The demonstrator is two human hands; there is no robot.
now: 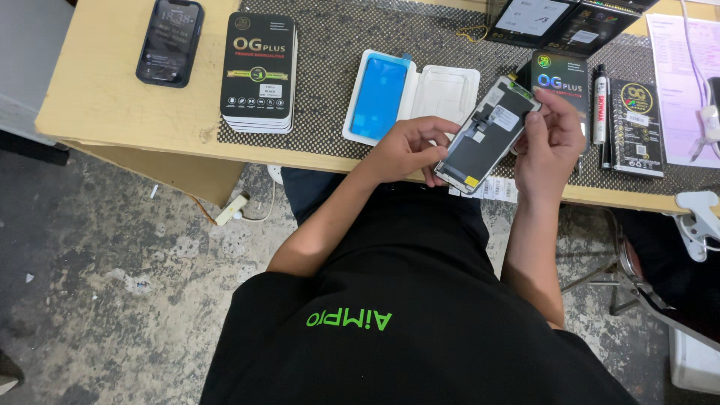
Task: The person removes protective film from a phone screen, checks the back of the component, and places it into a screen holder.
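Observation:
A phone display panel (489, 133) is held tilted over the table's front edge, its back side up with dark flex cables and small labels showing. My left hand (409, 146) grips its lower left edge. At the upper right end, my right hand (551, 142) has its fingertips on the panel's top corner. Just behind the hands lies an open white plastic tray (442, 90) with a blue film sheet (379, 96) in its left half.
A stack of black flat boxes (259, 71) and a dark phone (169, 41) lie at the left on the wooden table (97, 97). A small black box (562, 75), a marker pen (599, 101) and another black pack (637, 127) sit right. The concrete floor is below.

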